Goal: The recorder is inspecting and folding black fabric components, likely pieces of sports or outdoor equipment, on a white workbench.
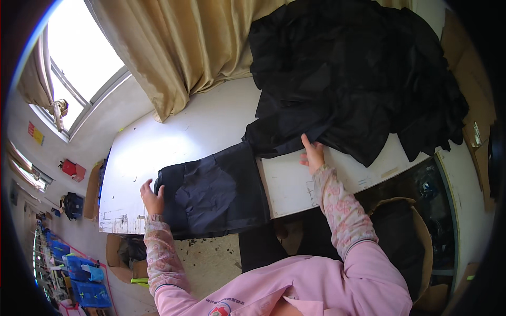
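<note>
A dark, flat fabric piece (213, 192), perhaps a sewn panel or bag, lies near the table's front edge and hangs slightly over it. My left hand (153, 198) is at its left edge, thumb and fingers apart; whether it touches the cloth I cannot tell. A big heap of black fabric pieces (358, 79) covers the table's right side. One flap of black cloth (284, 134) reaches from the heap to the far right corner of the flat piece. Just below that flap, my right hand (314, 156) has its thumb stretched up and nothing visible in its grasp.
The white table (142, 158) has a worn front edge. Gold curtains (158, 47) hang onto its back, beside a bright window (84, 47). Cardboard boxes (416, 231) holding dark material stand below at right, another box (118, 258) at left. Blue bins (89, 287) are farther left.
</note>
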Demonstrator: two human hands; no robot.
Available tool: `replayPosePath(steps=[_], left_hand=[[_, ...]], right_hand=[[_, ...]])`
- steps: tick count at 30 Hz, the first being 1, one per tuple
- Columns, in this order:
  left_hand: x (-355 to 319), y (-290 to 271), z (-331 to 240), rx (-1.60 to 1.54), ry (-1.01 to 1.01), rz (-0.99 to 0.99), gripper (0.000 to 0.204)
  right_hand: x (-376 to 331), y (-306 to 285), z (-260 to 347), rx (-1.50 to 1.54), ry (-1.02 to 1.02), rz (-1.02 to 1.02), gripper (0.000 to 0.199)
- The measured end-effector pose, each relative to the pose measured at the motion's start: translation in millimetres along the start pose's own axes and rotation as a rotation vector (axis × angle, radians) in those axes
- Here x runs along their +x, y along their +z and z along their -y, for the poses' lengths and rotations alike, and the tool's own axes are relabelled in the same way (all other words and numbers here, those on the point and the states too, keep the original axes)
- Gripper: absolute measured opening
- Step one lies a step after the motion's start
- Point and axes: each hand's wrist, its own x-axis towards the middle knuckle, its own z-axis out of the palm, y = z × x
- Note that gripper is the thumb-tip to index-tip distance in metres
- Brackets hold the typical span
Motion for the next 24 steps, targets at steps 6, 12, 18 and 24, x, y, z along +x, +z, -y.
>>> replayPosePath(steps=[6, 12, 18, 24], left_hand=[[34, 9, -202, -0.545, 0.368, 0.208, 0.047], [54, 31, -338, -0.856, 0.538, 0.372, 0.072], [44, 66, -421, -1.093, 0.432, 0.627, 0.093], [-46, 91, -434, -1.664, -0.012, 1.349, 0.051]], right_hand=[[92, -17, 10, 0.137, -0.408, 0.117, 0.019], [-11, -69, 105, 0.708, -0.42, 0.691, 0.006], [-84, -128, 151, 0.63, -0.211, 0.625, 0.024], [-101, -161, 129, 0.059, -0.353, 0.638, 0.029]])
